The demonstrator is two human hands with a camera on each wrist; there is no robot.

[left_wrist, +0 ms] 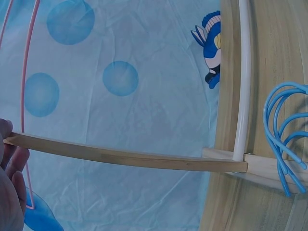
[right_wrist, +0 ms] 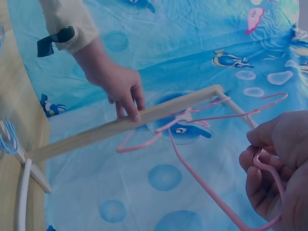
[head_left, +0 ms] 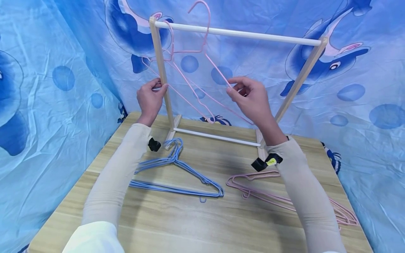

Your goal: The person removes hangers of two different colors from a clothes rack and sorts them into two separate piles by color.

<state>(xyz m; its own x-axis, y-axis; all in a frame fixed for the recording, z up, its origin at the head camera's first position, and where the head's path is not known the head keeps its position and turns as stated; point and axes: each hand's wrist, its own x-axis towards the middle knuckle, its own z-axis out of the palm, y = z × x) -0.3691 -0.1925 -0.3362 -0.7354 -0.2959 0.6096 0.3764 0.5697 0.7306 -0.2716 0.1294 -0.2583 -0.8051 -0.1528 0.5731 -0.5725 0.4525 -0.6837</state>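
Observation:
My right hand (head_left: 253, 100) pinches one shoulder of a pink clothes hanger (head_left: 217, 67) between thumb and fingers. The hanger's hook rises above the rack's white top rail (head_left: 240, 33), and its neck overlaps the rail in the head view. Another pink hanger (head_left: 173, 38) hangs by its hook near the rail's left end. On the left, my left hand (head_left: 151, 102) grips the rack's wooden post (head_left: 158, 49) partway up. In the right wrist view, the left thumb and fingers close around this post (right_wrist: 91, 137), and the held hanger (right_wrist: 202, 183) runs into my right hand (right_wrist: 279, 168).
Several blue hangers (head_left: 190, 168) lie stacked on the wooden table (head_left: 190, 225) in front of the rack. More pink hangers (head_left: 269, 198) lie at the right, partly behind my right sleeve. A white lower bar (head_left: 218, 137) joins the rack's feet. Blue printed cloth (head_left: 47, 140) surrounds the table.

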